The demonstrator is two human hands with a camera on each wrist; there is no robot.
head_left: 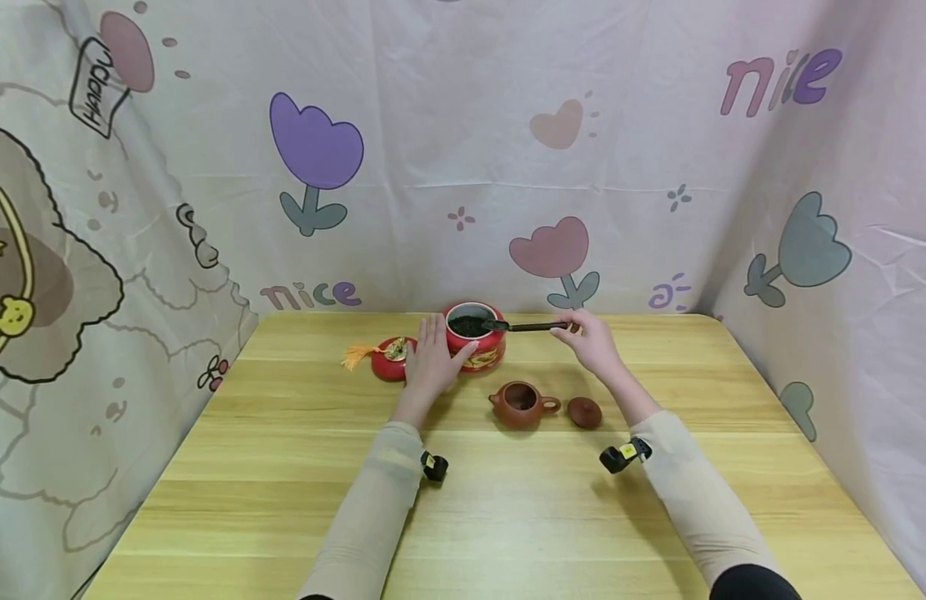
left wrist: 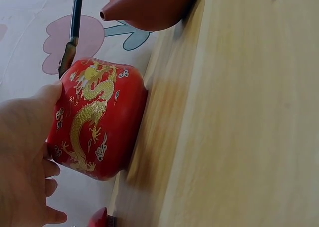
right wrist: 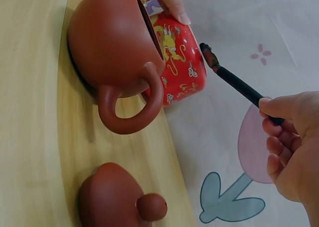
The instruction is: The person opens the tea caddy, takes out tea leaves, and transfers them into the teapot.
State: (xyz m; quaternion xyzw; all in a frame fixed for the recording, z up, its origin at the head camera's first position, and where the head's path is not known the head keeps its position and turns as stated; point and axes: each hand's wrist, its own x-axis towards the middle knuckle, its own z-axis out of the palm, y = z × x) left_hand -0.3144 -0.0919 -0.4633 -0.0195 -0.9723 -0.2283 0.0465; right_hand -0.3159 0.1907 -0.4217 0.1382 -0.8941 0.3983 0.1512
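Observation:
A red jar [head_left: 483, 357] with a gold dragon stands upright at the table's far side, dark loose leaves [head_left: 470, 326] inside. My left hand [head_left: 430, 358] holds its left side, thumb on the front and fingers along the side. My right hand [head_left: 590, 340] pinches the end of a slim dark tea scoop [head_left: 533, 327], whose tip is over the jar's mouth. What lies on the tip is hard to make out. Nearer me sits a lidless brown clay teapot [head_left: 517, 412], spout to the left. Its round lid [head_left: 584, 412] lies beside the handle.
Left of the jar, partly behind my left hand, lies a red lid [head_left: 387, 365] with a yellow tassel [head_left: 357, 357]. The wooden table [head_left: 508, 517] ends at a patterned cloth backdrop [head_left: 447, 167] just behind the jar.

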